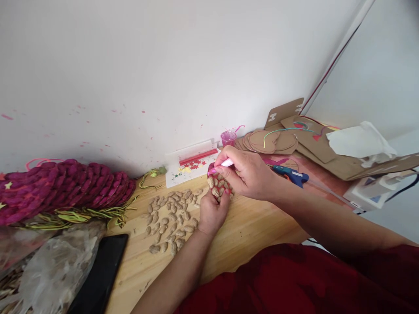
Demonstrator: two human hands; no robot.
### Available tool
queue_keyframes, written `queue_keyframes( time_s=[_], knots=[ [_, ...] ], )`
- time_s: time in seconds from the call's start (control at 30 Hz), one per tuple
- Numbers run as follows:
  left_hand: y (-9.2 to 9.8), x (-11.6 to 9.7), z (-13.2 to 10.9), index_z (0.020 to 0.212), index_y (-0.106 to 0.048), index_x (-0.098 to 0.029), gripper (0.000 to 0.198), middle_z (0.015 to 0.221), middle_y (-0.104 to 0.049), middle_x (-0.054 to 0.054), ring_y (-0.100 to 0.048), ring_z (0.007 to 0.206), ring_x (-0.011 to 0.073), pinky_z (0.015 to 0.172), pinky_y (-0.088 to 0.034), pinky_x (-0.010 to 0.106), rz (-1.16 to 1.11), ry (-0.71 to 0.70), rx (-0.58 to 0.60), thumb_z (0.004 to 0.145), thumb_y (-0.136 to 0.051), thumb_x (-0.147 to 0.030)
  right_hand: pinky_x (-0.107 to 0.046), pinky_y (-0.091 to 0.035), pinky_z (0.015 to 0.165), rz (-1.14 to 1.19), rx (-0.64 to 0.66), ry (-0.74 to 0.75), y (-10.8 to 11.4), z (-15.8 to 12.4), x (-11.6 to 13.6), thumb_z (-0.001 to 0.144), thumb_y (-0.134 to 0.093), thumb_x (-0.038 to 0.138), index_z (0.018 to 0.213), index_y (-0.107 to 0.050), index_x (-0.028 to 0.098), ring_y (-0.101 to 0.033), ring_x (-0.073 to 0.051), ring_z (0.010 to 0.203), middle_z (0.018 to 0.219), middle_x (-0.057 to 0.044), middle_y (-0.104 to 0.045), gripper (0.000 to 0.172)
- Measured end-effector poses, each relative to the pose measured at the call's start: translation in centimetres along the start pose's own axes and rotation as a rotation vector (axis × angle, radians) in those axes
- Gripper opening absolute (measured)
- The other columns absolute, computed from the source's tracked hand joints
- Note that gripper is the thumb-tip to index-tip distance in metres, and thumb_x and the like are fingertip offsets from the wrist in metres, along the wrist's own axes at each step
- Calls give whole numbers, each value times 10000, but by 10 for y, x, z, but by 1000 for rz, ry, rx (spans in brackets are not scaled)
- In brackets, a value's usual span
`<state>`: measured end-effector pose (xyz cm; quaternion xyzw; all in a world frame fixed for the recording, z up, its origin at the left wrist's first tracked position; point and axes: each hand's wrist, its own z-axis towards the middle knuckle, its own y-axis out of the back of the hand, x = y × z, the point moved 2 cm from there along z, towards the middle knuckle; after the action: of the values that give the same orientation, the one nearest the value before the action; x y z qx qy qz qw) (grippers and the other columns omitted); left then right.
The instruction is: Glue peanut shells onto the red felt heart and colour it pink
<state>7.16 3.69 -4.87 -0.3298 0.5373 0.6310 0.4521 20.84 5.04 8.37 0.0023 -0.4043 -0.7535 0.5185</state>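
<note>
In the head view, my left hand [213, 213] is closed on the near edge of a small piece covered with peanuts [220, 186]; red shows between the shells. My right hand [247, 173] pinches a paintbrush [227, 162] by its white handle. The brush's pink-wet tip meets the far left edge of the piece, where some shells are pink. Part of the piece is hidden behind my right fingers. Loose unpainted peanuts [173, 216] lie on the wooden table just left of my left hand. A cup of pink paint [228, 138] stands beyond my hands.
Magenta peanut-covered pieces [81, 187] with green strings lean in a row at left, above a plastic bag [62, 266] and a black flat object [103, 266]. Star cutouts [193, 165] lie on white paper. Cardboard shapes [273, 141] and a blue glue gun [293, 174] sit right.
</note>
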Motion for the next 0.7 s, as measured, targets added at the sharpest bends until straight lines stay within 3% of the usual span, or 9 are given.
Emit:
queue_keyframes(
  time_s=[0.2,0.4,0.7],
  knots=[
    [1,-2,0,794,-610,-179,214,654,-607,-6,-518,574,138,617,-434,261,19,9,-3,867,-585,-378,-265,-426,671,14,28,-9,0,-1,0,940,-562,136,960,-512,219,-585,-139,723,820,4,-648,99],
    [2,-5,0,714,-572,-191,223,635,-605,-10,-522,570,133,583,-400,245,-16,-4,1,866,-591,-353,-279,-440,700,-14,40,-13,-1,-2,0,955,-533,142,968,-511,222,-590,-156,758,857,-19,-658,84],
    [1,-2,0,747,-588,-179,218,658,-586,-13,-506,594,132,608,-397,254,-28,6,12,887,-581,-346,-258,-429,678,10,46,-22,1,-3,-1,983,-521,197,971,-525,210,-583,-140,727,846,-16,-665,18]
  ],
)
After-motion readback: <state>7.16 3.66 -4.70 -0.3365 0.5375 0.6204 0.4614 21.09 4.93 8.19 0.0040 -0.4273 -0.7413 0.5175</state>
